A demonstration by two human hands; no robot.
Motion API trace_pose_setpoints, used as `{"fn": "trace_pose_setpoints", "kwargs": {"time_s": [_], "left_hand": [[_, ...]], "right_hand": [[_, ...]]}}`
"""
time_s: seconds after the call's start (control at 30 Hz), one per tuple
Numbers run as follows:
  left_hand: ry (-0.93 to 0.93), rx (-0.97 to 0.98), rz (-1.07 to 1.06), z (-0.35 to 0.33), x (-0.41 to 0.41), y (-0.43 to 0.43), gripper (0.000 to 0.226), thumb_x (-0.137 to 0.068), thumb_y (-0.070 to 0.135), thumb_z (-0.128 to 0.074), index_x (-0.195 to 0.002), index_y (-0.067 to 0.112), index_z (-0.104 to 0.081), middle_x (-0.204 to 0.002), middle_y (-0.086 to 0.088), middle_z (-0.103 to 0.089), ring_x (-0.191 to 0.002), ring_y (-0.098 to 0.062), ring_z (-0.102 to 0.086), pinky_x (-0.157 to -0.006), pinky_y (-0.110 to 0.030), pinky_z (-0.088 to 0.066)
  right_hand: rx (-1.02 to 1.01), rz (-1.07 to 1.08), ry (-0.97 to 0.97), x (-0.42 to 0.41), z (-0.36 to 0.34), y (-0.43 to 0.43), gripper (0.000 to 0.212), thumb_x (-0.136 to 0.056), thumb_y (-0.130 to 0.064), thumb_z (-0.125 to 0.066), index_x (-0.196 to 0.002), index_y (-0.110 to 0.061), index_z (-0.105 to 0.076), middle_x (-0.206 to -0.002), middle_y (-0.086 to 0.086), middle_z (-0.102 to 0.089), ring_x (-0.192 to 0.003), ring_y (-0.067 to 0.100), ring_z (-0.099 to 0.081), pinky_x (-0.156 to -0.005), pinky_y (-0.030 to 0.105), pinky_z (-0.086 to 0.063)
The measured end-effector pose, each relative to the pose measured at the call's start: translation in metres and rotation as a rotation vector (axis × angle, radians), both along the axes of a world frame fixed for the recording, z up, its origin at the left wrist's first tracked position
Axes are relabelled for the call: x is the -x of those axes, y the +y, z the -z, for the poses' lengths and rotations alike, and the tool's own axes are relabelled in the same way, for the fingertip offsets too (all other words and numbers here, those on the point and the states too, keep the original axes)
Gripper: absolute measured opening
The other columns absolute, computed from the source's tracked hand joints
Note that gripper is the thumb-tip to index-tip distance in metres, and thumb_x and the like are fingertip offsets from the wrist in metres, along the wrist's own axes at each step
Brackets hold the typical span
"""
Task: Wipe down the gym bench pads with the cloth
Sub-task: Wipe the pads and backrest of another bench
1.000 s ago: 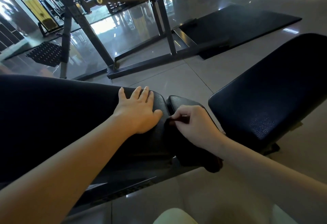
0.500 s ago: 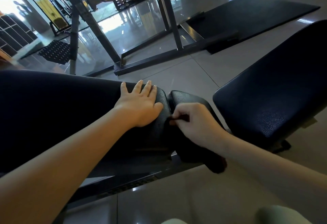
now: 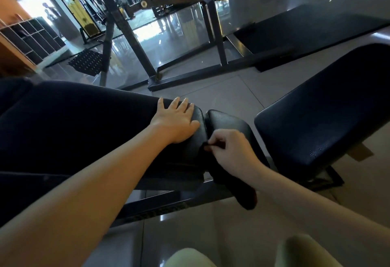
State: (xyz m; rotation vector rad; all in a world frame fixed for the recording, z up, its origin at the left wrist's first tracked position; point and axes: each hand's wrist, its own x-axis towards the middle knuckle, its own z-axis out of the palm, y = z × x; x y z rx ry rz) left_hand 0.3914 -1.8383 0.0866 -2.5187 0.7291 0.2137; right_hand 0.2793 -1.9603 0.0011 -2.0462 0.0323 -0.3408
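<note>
Fingers of the right hand (image 3: 230, 150) pinch a dark cloth (image 3: 236, 188) at the gap between two pads, thumb and forefinger closed on its top edge while the rest of it hangs down the near side toward the floor, its tail (image 3: 248, 202) dangling below the frame. That pinch looks meant to feed the cloth into the seam, a place a flat wipe would likely miss. Left hand (image 3: 176, 120) lies open and flat, palm down, on the end of the long back pad (image 3: 73, 123), probably bracing it so the gap stays steady. Just across the seam sits the small seat pad (image 3: 225, 120), partly under the right hand. Well apart to the right stands a second bench (image 3: 325, 117), and beyond both, a steel machine frame (image 3: 217, 39) on glossy tiles.
</note>
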Motion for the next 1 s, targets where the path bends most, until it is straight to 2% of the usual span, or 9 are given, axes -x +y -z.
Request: {"fn": "trace_pose_setpoints", "kwargs": {"time_s": [0.1, 0.23, 0.33, 0.43, 0.53, 0.6, 0.77, 0.9, 1.0], "left_hand": [[-0.019, 0.002, 0.029, -0.004, 0.007, 0.000, 0.065, -0.102, 0.050, -0.022, -0.158, 0.019, -0.008, -0.166, -0.005, -0.001, -0.152, -0.023, 0.002, -0.119, -0.058, 0.006], [0.114, -0.075, 0.030, -0.039, 0.024, 0.018, 0.065, -0.100, 0.058, -0.029, -0.157, 0.033, -0.008, -0.165, 0.000, 0.002, -0.152, -0.021, 0.003, -0.119, -0.058, 0.006], [0.034, -0.105, -0.043, -0.061, 0.038, 0.062, 0.067, -0.096, 0.068, -0.020, -0.154, 0.043, -0.001, -0.165, 0.003, 0.008, -0.152, -0.022, 0.007, -0.118, -0.062, 0.004], [-0.127, 0.030, -0.073, -0.054, 0.054, 0.091, 0.069, -0.093, 0.070, -0.014, -0.155, 0.040, -0.005, -0.165, 0.003, 0.001, -0.152, -0.019, 0.003, -0.120, -0.058, 0.000], [-0.277, 0.134, -0.033, -0.044, 0.058, 0.091, 0.066, -0.095, 0.059, -0.024, -0.152, 0.028, -0.028, -0.163, -0.003, -0.020, -0.151, -0.018, -0.015, -0.121, -0.055, -0.009], [-0.346, 0.193, -0.021, -0.043, 0.061, 0.091, 0.067, -0.092, 0.054, -0.020, -0.145, 0.021, -0.044, -0.156, -0.006, -0.036, -0.147, -0.020, -0.029, -0.121, -0.052, -0.013], [-0.347, 0.226, -0.006, -0.044, 0.067, 0.090, 0.083, -0.083, 0.053, -0.003, -0.137, 0.019, -0.055, -0.151, -0.005, -0.045, -0.142, -0.021, -0.037, -0.121, -0.052, -0.012], [-0.389, 0.210, -0.013, -0.048, 0.071, 0.091, 0.054, -0.095, 0.048, -0.031, -0.135, 0.020, -0.056, -0.154, -0.006, -0.041, -0.142, -0.021, -0.037, -0.121, -0.052, -0.008], [-0.418, 0.248, -0.046, -0.067, 0.073, 0.101, 0.054, -0.096, 0.050, -0.040, -0.139, 0.020, -0.051, -0.155, -0.006, -0.039, -0.142, -0.022, -0.036, -0.121, -0.051, -0.004]], "right_hand": [[-0.074, -0.065, 0.048, 0.023, 0.000, -0.002, 0.021, -0.088, -0.006, -0.069, -0.075, -0.021, -0.066, -0.072, -0.007, -0.066, -0.070, 0.009, -0.066, -0.067, 0.028, -0.054], [-0.390, 0.035, 0.102, 0.013, -0.030, -0.006, 0.006, -0.089, -0.010, -0.071, -0.087, -0.015, -0.074, -0.080, -0.003, -0.070, -0.071, 0.001, -0.064, -0.063, 0.010, -0.047], [-0.628, 0.043, 0.089, -0.004, -0.064, 0.007, 0.012, -0.090, -0.010, -0.069, -0.086, -0.021, -0.071, -0.089, 0.002, -0.071, -0.087, 0.014, -0.067, -0.069, 0.019, -0.052], [-0.427, -0.008, -0.071, -0.033, -0.094, 0.041, 0.010, -0.087, -0.011, -0.071, -0.092, -0.018, -0.068, -0.087, -0.003, -0.067, -0.081, 0.006, -0.063, -0.067, 0.010, -0.046], [-0.103, -0.042, -0.138, -0.055, -0.089, 0.073, 0.010, -0.088, -0.017, -0.070, -0.094, -0.018, -0.063, -0.084, -0.008, -0.061, -0.074, 0.000, -0.055, -0.063, 0.003, -0.039], [0.059, 0.003, -0.163, -0.057, -0.071, 0.080, 0.012, -0.093, -0.021, -0.065, -0.104, -0.015, -0.068, -0.094, -0.004, -0.065, -0.080, 0.003, -0.054, -0.066, 0.001, -0.035], [0.083, -0.055, -0.188, -0.039, -0.057, 0.077, 0.031, -0.093, -0.023, -0.065, -0.123, -0.012, -0.066, -0.109, 0.003, -0.060, -0.089, 0.004, -0.049, -0.072, 0.000, -0.035], [0.117, -0.154, -0.125, -0.041, -0.069, 0.076, 0.032, -0.091, -0.017, -0.067, -0.123, -0.013, -0.065, -0.112, 0.003, -0.062, -0.097, 0.008, -0.054, -0.081, 0.009, -0.038], [0.076, -0.187, -0.121, -0.049, -0.096, 0.084, 0.025, -0.085, -0.012, -0.071, -0.109, -0.016, -0.071, -0.099, -0.002, -0.068, -0.097, 0.014, -0.063, -0.085, 0.025, -0.047]]}}
